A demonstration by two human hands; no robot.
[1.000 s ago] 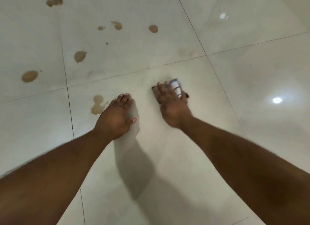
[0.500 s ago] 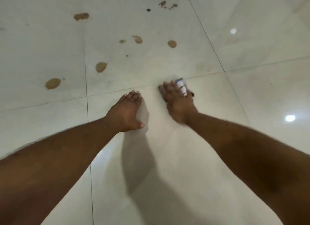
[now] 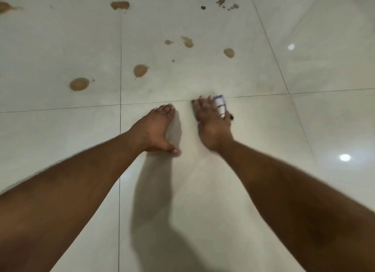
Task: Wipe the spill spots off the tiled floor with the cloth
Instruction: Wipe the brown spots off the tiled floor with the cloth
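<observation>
My right hand [image 3: 212, 127] presses flat on a folded cloth [image 3: 220, 106], white with dark stripes, lying on the grout line between two pale tiles. Most of the cloth is hidden under the palm. My left hand [image 3: 155, 129] rests flat on the bare tiled floor [image 3: 203, 190] just left of it, fingers together, holding nothing. Several brown spill spots lie beyond the hands: a round one [image 3: 79, 84], a drop [image 3: 140, 70], a pair [image 3: 187, 42], one further right [image 3: 228, 53], a smear [image 3: 120, 5] and small dark specks [image 3: 223, 5] at the far edge.
Glossy pale tiles with thin dark grout lines fill the view. Two bright ceiling light reflections [image 3: 345, 157] shine on the right tiles. My arms cast a shadow [image 3: 158, 190] on the tile below the hands.
The view has shifted forward and both hands have moved up to the grout line. The spill beside my left hand a second ago is no longer visible. More far spots have come into view.
</observation>
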